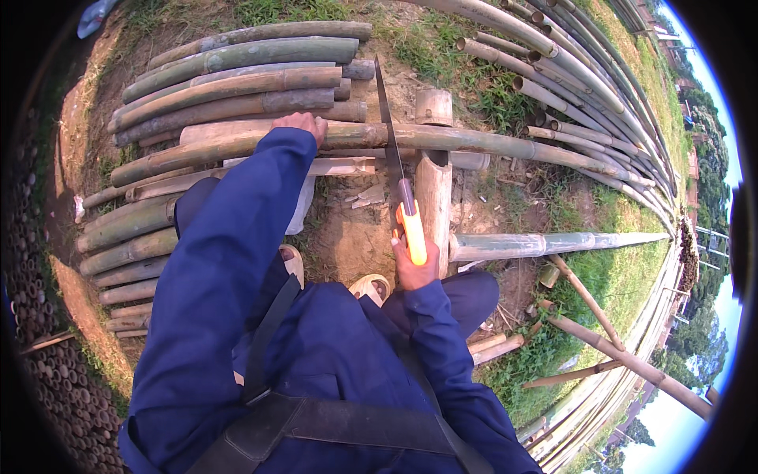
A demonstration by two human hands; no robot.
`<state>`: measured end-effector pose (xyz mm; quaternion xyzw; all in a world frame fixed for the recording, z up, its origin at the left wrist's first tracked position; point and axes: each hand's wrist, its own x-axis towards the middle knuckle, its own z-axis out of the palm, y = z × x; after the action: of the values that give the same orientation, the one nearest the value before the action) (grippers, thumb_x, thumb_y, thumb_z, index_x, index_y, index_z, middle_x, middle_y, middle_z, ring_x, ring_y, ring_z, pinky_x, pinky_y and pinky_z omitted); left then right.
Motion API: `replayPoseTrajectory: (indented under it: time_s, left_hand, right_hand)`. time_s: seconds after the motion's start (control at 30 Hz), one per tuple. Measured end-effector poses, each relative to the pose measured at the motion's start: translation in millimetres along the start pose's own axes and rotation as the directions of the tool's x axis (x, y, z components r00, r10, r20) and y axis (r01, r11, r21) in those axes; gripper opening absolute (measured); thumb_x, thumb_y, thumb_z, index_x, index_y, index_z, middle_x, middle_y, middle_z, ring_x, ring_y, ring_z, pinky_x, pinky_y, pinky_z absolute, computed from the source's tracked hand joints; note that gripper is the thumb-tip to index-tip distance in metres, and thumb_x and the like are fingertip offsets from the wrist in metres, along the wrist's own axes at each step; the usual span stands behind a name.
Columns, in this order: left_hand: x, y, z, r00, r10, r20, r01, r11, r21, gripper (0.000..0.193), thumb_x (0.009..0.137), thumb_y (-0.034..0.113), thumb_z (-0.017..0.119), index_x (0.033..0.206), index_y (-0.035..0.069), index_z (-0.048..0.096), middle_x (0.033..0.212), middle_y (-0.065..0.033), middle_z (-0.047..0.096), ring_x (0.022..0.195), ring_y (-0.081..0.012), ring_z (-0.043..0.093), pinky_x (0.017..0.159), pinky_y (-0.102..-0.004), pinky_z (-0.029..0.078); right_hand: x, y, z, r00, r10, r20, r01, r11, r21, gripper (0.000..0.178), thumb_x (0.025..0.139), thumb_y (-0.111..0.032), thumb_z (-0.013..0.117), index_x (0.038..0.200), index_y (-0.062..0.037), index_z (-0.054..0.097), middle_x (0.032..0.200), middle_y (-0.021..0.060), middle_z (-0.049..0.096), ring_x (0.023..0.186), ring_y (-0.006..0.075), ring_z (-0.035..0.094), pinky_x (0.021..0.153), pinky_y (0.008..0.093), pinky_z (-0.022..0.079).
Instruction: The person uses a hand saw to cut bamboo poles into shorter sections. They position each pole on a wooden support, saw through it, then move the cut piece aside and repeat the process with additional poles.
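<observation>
My right hand (pixel 412 267) grips the orange handle of a hand saw (pixel 392 142). Its long dark blade points away from me and lies across a long green-brown bamboo pole (pixel 505 146). That pole rests crosswise on an upright wooden post (pixel 433 186). My left hand (pixel 301 122) presses down on the same pole, to the left of the blade. Both arms wear blue sleeves.
Stacked bamboo poles (pixel 229 83) lie on the ground to the left and beyond my left hand. More long poles (pixel 576 75) fan out at the upper right. A cut pole (pixel 553 242) juts right from the post. Bare earth, grass and my sandalled feet (pixel 371 286) lie below.
</observation>
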<state>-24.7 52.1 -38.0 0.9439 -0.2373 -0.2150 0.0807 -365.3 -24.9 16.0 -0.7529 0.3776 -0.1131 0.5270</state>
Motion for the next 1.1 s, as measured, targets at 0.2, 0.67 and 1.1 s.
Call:
replayPoseTrajectory:
  time_s: [0.2,0.67,1.1]
  left_hand:
    - [1,-19,-1,1.0,-0.019,-0.019,0.019,1.0,0.017,0.055,0.097,0.044,0.039,0.1,0.004,0.077,0.103,-0.0253,0.072,0.099,-0.0411,0.07,0.092,-0.0506,0.052]
    - [-2,-14,6,0.999,-0.019,-0.033,0.02,0.999,0.026,0.054,0.097,0.045,0.04,0.101,0.005,0.076,0.104,-0.0248,0.072,0.101,-0.041,0.07,0.093,-0.0501,0.052]
    - [2,-6,-1,1.0,-0.013,0.008,0.013,1.0,0.019,0.054,0.097,0.045,0.041,0.102,0.005,0.076,0.105,-0.0244,0.072,0.101,-0.0416,0.069,0.093,-0.0508,0.051]
  right_hand:
    - [-53,-28,-13,0.973,0.205,0.109,-0.216,0.971,0.102,0.017,0.091,-0.006,0.072,0.103,0.003,0.065,0.082,0.0059,0.068,0.077,0.0132,0.066,0.07,0.028,0.053]
    - [-22,-28,-1,0.979,0.188,0.083,-0.195,0.977,0.086,0.009,0.092,-0.003,0.069,0.096,0.0029,0.063,0.073,0.0031,0.064,0.068,0.0115,0.064,0.066,0.0281,0.053]
    - [11,-11,20,0.994,-0.105,-0.024,0.105,0.994,-0.003,0.016,0.093,-0.009,0.069,0.103,0.0025,0.065,0.072,0.0059,0.061,0.063,0.013,0.056,0.058,0.0314,0.046]
